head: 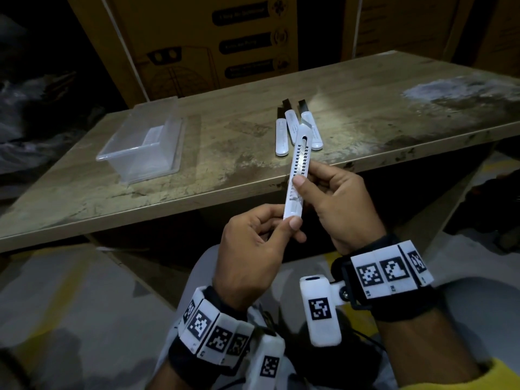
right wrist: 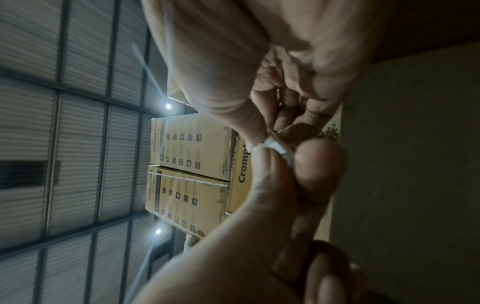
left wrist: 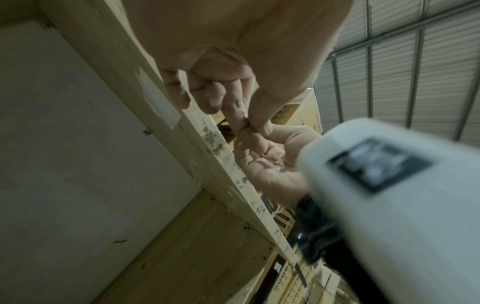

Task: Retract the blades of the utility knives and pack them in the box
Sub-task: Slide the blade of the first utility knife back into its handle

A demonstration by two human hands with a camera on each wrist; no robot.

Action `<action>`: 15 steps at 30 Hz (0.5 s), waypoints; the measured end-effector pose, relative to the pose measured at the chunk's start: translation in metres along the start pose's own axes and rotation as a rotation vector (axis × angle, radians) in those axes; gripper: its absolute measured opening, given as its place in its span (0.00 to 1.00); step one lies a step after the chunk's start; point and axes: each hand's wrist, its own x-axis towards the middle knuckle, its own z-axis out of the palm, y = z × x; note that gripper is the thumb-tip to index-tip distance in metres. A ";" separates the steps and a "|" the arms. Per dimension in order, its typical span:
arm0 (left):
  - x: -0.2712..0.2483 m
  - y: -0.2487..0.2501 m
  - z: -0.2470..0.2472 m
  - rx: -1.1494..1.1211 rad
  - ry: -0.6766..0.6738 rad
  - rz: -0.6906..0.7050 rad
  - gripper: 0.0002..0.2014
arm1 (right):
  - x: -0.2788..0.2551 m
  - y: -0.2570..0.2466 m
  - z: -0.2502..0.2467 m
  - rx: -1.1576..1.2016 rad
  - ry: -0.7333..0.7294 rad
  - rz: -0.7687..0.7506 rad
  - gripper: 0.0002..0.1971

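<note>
Both hands hold one white knife (head: 297,173) above the table's near edge: the left hand (head: 254,250) pinches its rear end, the right hand (head: 336,202) grips its middle, thumb on the slider track. Three knives (head: 298,129), blades out, lie on the table (head: 365,114). A clear box (head: 146,144) stands to their left.

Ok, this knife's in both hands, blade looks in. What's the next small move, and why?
Probably carry the held knife left and lay it in the clear box. No blade shows past its tip, and the right hand and left hand both pinch it. Three knives on the table still show dark blades.
</note>
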 end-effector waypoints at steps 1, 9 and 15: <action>0.000 0.001 0.000 -0.009 0.000 -0.007 0.10 | -0.001 0.000 0.000 -0.027 0.002 -0.012 0.12; -0.001 0.000 -0.001 -0.009 0.027 -0.024 0.07 | -0.002 0.001 -0.002 -0.049 -0.013 -0.013 0.07; -0.004 0.000 0.003 -0.004 0.065 -0.018 0.07 | 0.000 0.003 0.000 0.076 -0.021 0.076 0.07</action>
